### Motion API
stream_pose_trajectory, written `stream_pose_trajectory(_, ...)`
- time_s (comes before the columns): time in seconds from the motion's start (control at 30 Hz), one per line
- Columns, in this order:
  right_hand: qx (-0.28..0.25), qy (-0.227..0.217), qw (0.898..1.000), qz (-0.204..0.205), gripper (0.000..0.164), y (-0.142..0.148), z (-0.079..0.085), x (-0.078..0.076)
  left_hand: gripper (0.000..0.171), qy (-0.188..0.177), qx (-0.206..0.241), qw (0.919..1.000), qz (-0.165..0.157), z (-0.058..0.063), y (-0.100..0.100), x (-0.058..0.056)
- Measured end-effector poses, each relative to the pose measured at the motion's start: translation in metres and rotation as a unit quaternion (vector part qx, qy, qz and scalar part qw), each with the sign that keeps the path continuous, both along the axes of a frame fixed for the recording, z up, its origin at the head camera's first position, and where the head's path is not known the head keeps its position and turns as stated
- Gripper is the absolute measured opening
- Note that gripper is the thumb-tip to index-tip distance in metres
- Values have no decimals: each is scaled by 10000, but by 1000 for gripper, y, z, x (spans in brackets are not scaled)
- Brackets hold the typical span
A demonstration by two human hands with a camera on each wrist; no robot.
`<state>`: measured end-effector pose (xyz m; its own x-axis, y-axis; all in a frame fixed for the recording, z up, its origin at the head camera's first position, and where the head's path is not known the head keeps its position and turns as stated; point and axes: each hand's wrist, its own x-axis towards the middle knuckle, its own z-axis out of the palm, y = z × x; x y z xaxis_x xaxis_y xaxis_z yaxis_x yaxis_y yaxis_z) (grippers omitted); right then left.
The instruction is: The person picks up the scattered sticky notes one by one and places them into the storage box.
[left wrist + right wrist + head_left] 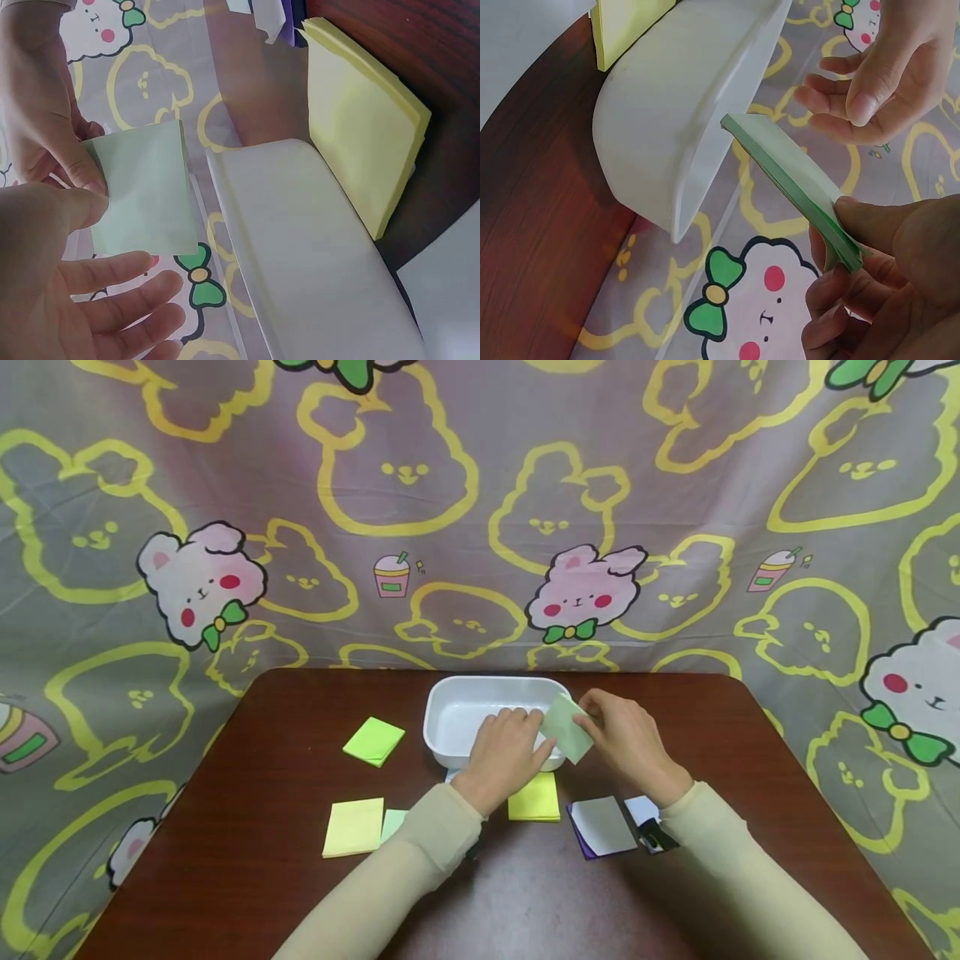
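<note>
A pale green sticky note pad (566, 728) is pinched between the thumb and fingers of my right hand (630, 739), tilted over the right end of the white tray (435, 727). Seen edge-on in the right wrist view, the pad (791, 176) shows a thick stack of sheets with a darker green edge. My left hand (501, 756) hovers over the tray's front side, close to the pad. In the right wrist view the left hand (889, 86) is apart from the pad, its fingers loosely extended and holding nothing.
A bright green pad (373, 741) lies left of the tray. Nearer me are a pale yellow pad (354, 827), a partly covered mint pad (393, 821), a yellow pad (534, 797), a grey-topped pad with purple edge (602, 826) and a black-and-white item (643, 811). A patterned cloth (465, 635) hangs behind the table.
</note>
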<state>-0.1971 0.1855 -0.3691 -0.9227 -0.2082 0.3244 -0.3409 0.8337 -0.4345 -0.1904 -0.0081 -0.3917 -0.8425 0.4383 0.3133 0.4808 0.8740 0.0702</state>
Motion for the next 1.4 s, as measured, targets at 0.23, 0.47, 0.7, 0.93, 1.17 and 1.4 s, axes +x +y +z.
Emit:
stream_pose_trajectory(0.23,77,30,9999,63,9,-5,-1,-7,37,101,79,9999,-6,-1,-5,-2)
stream_pose_trajectory(0.47,82,65,9998,151,12,-12,-3,-15,39,108,38,9999,34,-3,-8,-5)
stream_pose_trajectory(0.7,179,34,9997,158,12,-23,-5,-24,41,-67,-6,9999,129,-3,-13,-7)
stream_pose_trajectory(0.93,252,88,9992,303,12,-29,-7,-30,42,-210,56,9995,221,-2,-18,-8)
stream_pose_trajectory(1.17,328,152,9984,437,13,-33,-7,-34,42,-245,166,9992,255,-1,-20,-10)
stream_pose_trajectory(1.4,525,5,9974,497,13,-40,-12,-41,39,-295,169,9990,273,-2,-22,-11)
